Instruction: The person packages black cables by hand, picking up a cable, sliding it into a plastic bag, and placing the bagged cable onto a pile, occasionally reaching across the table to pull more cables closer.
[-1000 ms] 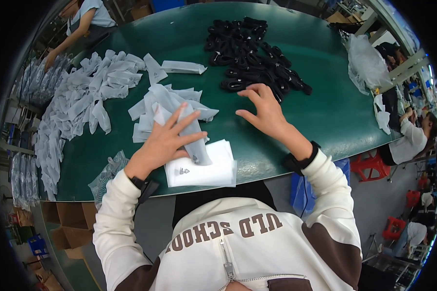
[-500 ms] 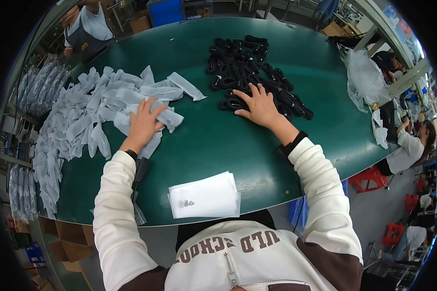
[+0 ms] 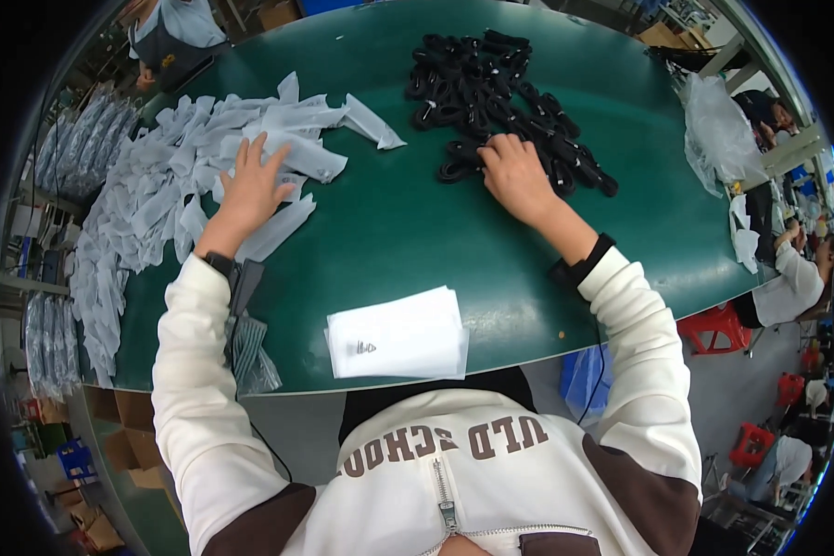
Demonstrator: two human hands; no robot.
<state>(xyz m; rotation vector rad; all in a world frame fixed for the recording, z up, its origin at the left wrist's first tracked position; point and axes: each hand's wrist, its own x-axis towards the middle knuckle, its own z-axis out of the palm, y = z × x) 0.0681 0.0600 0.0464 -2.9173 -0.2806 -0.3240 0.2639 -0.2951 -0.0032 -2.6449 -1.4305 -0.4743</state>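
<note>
My left hand (image 3: 248, 192) is open, its fingers spread over the near right edge of a heap of whitish, translucent wrapped packets (image 3: 171, 171). Nothing is gripped in it. My right hand (image 3: 521, 181) has its fingers bent and drawn together on a coiled black cable (image 3: 458, 163), at the near edge of a pile of similar black cables (image 3: 468, 83). The fingertips partly hide that coil. Between my forearms, by the near table edge, lies a stack of flat white translucent bags (image 3: 394, 334), with a small dark print on the top one.
Beside my left forearm lie a dark grey strip-like object (image 3: 247, 285) and clear plastic packaging (image 3: 253, 354). Crumpled clear plastic (image 3: 721, 134) hangs at the table's right edge. A person (image 3: 171, 42) is at the far left; a red stool (image 3: 715, 329) stands at right.
My left hand has moved left across the packets, fingers still spread. The spread fingers of my right hand have closed together on the cable. The whole view has shifted slightly.
</note>
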